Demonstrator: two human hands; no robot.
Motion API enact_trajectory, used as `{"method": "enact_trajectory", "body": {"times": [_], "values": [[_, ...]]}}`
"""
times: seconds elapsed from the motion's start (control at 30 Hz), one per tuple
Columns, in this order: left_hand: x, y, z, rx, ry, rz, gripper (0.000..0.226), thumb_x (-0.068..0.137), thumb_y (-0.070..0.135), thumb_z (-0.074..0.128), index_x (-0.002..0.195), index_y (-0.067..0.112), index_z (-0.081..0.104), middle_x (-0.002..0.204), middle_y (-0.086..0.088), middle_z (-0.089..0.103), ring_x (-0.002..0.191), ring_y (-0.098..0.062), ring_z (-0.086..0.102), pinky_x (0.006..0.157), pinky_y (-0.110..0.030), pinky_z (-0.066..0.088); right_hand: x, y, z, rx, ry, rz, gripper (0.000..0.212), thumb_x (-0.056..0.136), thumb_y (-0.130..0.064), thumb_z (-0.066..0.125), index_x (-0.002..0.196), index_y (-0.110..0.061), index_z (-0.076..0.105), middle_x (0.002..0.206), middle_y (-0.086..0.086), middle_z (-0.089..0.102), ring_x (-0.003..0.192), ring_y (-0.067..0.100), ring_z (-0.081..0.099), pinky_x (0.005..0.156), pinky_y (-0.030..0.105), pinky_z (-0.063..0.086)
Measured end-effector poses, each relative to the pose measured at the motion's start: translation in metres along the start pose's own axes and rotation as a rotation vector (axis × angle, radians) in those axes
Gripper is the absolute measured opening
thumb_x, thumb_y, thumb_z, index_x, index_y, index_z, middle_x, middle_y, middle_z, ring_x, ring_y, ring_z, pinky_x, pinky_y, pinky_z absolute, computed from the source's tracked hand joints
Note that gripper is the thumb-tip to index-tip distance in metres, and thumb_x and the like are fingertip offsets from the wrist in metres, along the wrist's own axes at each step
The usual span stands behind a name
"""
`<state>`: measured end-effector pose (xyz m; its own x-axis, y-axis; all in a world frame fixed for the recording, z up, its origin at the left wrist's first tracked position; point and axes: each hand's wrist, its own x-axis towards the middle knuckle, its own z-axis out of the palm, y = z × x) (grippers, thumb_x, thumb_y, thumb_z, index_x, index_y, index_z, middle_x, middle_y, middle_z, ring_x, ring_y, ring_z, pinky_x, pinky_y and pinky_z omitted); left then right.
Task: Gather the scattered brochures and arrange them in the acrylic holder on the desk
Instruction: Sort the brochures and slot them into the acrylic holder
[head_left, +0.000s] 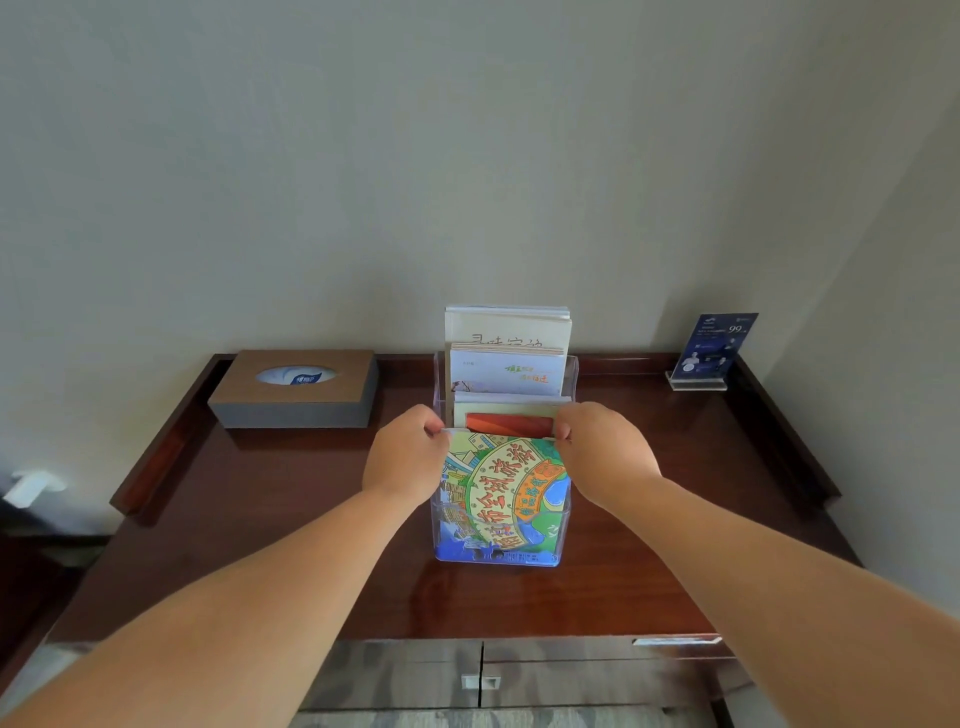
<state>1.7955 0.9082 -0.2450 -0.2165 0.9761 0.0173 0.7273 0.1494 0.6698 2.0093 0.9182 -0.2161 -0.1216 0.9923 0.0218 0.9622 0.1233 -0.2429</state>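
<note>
Left hand (402, 457) and right hand (605, 457) each pinch a top corner of the colourful brochure (506, 493), which stands upright in the front pocket of the acrylic holder (498, 560) (clear plastic, on the desk (260, 519)). Behind it, more brochures (506, 371) rise in tiers. A tissue box (296, 387) and a blue sign card (714, 345) sit by the wall.

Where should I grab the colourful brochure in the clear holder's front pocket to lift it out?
Its top edge, from above. The colourful brochure stands with its lower part sunk in the front pocket of the acrylic holder, so only the top strip is free. A grip at both top corners, where the left hand and right hand pinch it, should keep it flat.
</note>
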Motion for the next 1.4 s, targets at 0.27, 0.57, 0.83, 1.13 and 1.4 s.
{"method": "enact_trajectory", "body": {"times": [0.27,0.57,0.83,1.13,1.4], "values": [[0.001,-0.003,0.001,0.018,-0.022,-0.006,0.012,0.097,0.024,0.05,0.092,0.018,0.058,0.087,0.001,0.066,0.08,-0.016,0.062,0.062,-0.031,0.047,-0.003,0.0,0.002,0.087,-0.017,0.05,0.014,0.095,-0.014,0.049,0.104,-0.015,0.06,0.101,0.005,0.056,0.082,0.022,0.062,0.065,0.033,0.052],[0.0,-0.002,0.003,-0.004,-0.022,-0.027,0.012,0.096,0.023,0.051,0.09,0.016,0.059,0.085,0.0,0.065,0.08,-0.016,0.061,0.063,-0.032,0.047,-0.003,0.002,0.001,0.129,-0.017,0.089,0.017,0.095,-0.013,0.05,0.107,-0.013,0.062,0.104,0.006,0.059,0.084,0.019,0.062,0.067,0.032,0.054],[0.0,-0.009,-0.001,-0.006,-0.007,-0.067,0.013,0.094,0.015,0.047,0.102,0.02,0.057,0.094,0.004,0.061,0.074,-0.005,0.052,0.055,-0.025,0.037,-0.009,0.01,0.004,0.26,-0.007,0.108,0.03,0.082,-0.019,0.064,0.105,-0.025,0.046,0.105,-0.005,0.052,0.076,0.014,0.061,0.059,0.033,0.054],[-0.007,-0.017,0.004,-0.14,-0.036,-0.12,0.032,0.095,0.011,0.041,0.123,0.013,0.056,0.117,-0.003,0.062,0.093,-0.013,0.053,0.071,-0.028,0.041,-0.032,0.013,0.025,0.602,-0.047,0.279,0.043,0.088,-0.026,0.058,0.128,-0.027,0.045,0.13,-0.004,0.055,0.096,0.008,0.06,0.074,0.03,0.054],[0.004,0.01,0.003,-0.224,-0.105,-0.064,0.019,0.097,0.017,0.042,0.105,0.019,0.059,0.09,0.009,0.063,0.073,-0.001,0.058,0.052,-0.021,0.037,-0.025,-0.008,0.019,0.776,-0.123,0.336,0.045,0.091,-0.025,0.058,0.133,-0.026,0.045,0.113,-0.004,0.065,0.088,0.015,0.07,0.077,0.044,0.061]]}}
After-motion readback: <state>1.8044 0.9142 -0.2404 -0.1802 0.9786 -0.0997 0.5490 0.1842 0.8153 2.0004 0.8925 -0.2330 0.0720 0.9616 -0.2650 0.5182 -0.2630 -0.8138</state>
